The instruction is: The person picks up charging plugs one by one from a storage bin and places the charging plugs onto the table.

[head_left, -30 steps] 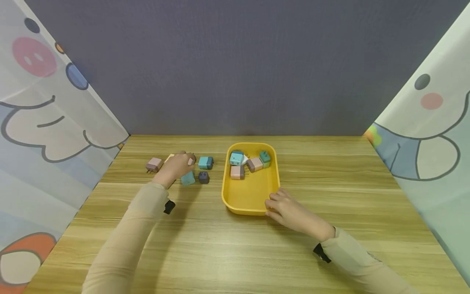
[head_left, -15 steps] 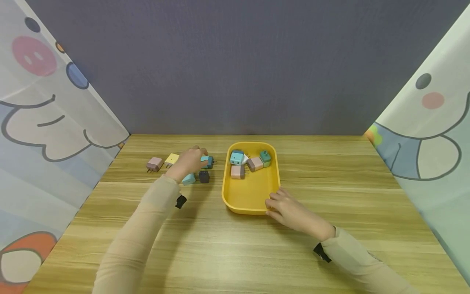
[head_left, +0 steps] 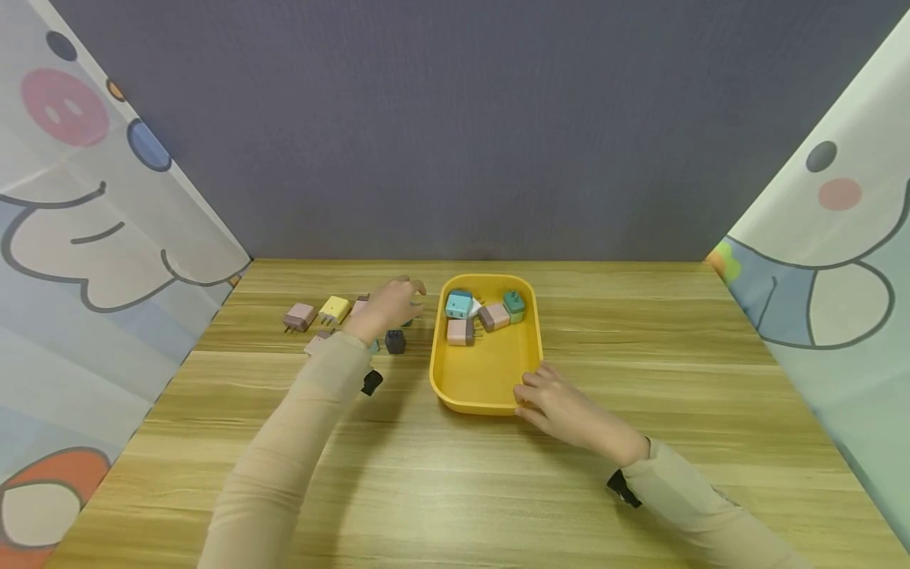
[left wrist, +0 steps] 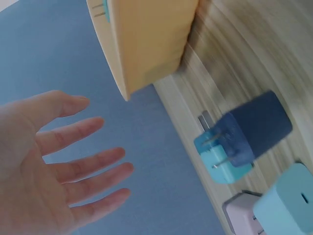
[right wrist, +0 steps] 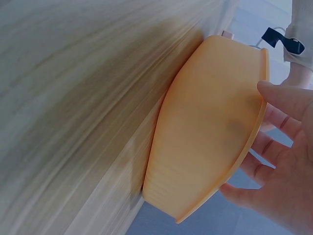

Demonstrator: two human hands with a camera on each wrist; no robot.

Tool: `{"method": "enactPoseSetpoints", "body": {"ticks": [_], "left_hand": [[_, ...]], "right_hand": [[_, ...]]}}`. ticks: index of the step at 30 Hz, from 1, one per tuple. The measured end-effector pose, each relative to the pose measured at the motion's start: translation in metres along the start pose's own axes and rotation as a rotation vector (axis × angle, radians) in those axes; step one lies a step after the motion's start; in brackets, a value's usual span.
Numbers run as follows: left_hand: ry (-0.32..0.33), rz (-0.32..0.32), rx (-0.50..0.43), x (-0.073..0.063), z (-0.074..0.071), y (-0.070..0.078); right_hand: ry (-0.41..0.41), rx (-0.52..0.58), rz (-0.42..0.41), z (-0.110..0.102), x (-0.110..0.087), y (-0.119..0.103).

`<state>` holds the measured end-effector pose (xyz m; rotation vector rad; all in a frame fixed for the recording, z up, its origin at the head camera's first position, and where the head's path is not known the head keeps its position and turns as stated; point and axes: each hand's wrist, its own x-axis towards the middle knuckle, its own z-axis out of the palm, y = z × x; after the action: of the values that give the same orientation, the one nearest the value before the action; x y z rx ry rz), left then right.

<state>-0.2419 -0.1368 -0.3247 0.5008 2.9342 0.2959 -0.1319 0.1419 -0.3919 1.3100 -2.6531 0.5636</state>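
My left hand (head_left: 387, 307) hovers over a group of small plug-in chargers left of the tray, its fingers spread and holding nothing, as the left wrist view shows. A dark charger (left wrist: 261, 127) and a light-blue one (left wrist: 222, 166) lie near it, prongs showing. In the head view the hand mostly covers the light-blue charger. My right hand (head_left: 565, 411) grips the near right corner of the yellow tray (head_left: 472, 408), fingers over the rim and thumb against the outer wall (right wrist: 205, 122). Several chargers lie inside the tray's far half, among them a green one (head_left: 514, 307).
More chargers lie at the left: a yellow one (head_left: 334, 309), a pink-and-brown one (head_left: 299, 316) and another pink one (head_left: 317, 341), partly beside the left sleeve. A dark panel (head_left: 469, 134) stands behind the wooden table (head_left: 640, 332). Printed curtains hang at both sides.
My left hand has moved right across the chargers toward the tray, and its fingers now reach past the light-blue charger. The yellow charger has come into view. My right hand and the tray stay put.
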Motion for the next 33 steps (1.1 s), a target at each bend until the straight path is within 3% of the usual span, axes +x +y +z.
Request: {"method": "enactPoseSetpoints", "body": {"ticks": [11, 16, 25, 33], "left_hand": [[0.008, 0.015, -0.042, 0.011, 0.000, 0.013], [-0.016, 0.017, -0.029, 0.017, -0.002, 0.019], [-0.054, 0.003, -0.106, 0.026, -0.009, 0.032], [-0.068, 0.012, -0.115, 0.034, -0.013, 0.043]], "right_hand": [[-0.002, 0.006, 0.004, 0.001, 0.000, 0.001], [0.002, 0.009, 0.005, 0.001, -0.001, 0.000], [-0.009, 0.015, 0.012, 0.000, -0.001, 0.000], [-0.004, 0.020, 0.007, 0.001, -0.001, 0.002]]}}
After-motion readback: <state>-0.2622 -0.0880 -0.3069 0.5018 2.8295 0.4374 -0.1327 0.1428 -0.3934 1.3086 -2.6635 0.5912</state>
